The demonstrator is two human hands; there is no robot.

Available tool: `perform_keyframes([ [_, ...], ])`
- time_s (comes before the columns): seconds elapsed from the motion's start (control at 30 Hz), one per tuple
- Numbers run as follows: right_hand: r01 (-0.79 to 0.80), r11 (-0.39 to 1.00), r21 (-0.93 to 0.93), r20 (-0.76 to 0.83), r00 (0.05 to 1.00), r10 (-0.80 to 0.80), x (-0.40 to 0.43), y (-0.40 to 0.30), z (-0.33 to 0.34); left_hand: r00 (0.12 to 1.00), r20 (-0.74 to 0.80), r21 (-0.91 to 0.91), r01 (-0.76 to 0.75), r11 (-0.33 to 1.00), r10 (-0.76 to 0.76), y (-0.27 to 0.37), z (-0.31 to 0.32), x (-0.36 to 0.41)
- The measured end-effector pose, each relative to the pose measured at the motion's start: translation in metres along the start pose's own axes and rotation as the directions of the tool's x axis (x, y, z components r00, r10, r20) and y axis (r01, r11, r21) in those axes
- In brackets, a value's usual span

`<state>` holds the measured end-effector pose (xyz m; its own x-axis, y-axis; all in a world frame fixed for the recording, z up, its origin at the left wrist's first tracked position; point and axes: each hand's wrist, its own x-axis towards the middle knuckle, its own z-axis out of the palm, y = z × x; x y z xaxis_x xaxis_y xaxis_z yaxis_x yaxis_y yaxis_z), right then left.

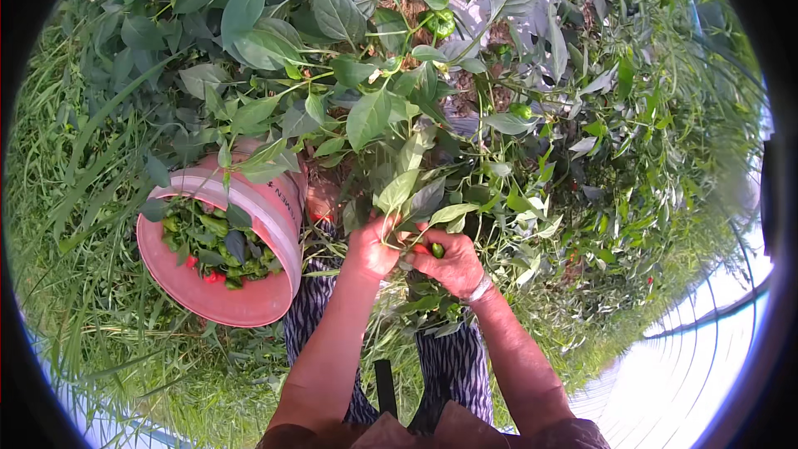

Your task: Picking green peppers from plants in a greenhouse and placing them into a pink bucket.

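My left hand (374, 248) grips a leafy pepper stem (408, 190) in front of my legs. Close beside it, my right hand (454, 265) is closed around a small green pepper (437, 251) and a red one (422, 249), both partly covered by the fingers. Leaves hide some of my fingertips. To the left, a pink plastic bucket (215, 310) leans with its mouth towards me. Inside lie several green peppers (215, 224), a few red ones (214, 277) and some loose leaves.
Pepper plants (374, 115) spread ahead, with a green pepper (440, 23) hanging among their leaves and pale sheeting (471, 0) behind. Tall grass (68, 199) grows along the left. My patterned trouser legs (452, 362) stand below my arms. At lower right is bright translucent sheeting (679, 380).
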<state>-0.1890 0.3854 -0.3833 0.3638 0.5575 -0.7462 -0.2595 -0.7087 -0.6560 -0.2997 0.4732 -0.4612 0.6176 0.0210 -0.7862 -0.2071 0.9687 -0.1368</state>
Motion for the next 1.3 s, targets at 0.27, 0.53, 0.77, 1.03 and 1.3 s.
perform_keyframes([
  [0.27,-0.166,0.859,0.484,0.386,0.922,-0.040,-0.030,-0.055,-0.021,0.967,-0.177,0.425,-0.092,0.900,0.183,-0.002,-0.016,0.007],
  [0.53,0.163,0.685,0.710,-0.155,0.985,-0.074,0.028,-0.098,-0.055,0.926,-0.264,0.701,-0.008,0.713,0.269,0.001,0.014,0.001],
  [0.77,0.351,0.914,0.203,-0.309,0.909,-0.280,0.123,-0.139,-0.063,0.927,-0.228,0.692,-0.061,0.719,0.297,-0.001,0.023,0.000],
  [1.03,0.441,0.831,0.339,-0.169,0.898,-0.407,0.132,-0.166,-0.045,0.937,-0.238,0.593,-0.068,0.802,0.255,-0.002,0.011,-0.003],
  [1.3,0.568,0.575,-0.589,0.032,0.727,-0.685,0.137,-0.185,-0.059,0.910,-0.312,0.521,-0.077,0.850,0.274,-0.002,0.022,-0.017],
])
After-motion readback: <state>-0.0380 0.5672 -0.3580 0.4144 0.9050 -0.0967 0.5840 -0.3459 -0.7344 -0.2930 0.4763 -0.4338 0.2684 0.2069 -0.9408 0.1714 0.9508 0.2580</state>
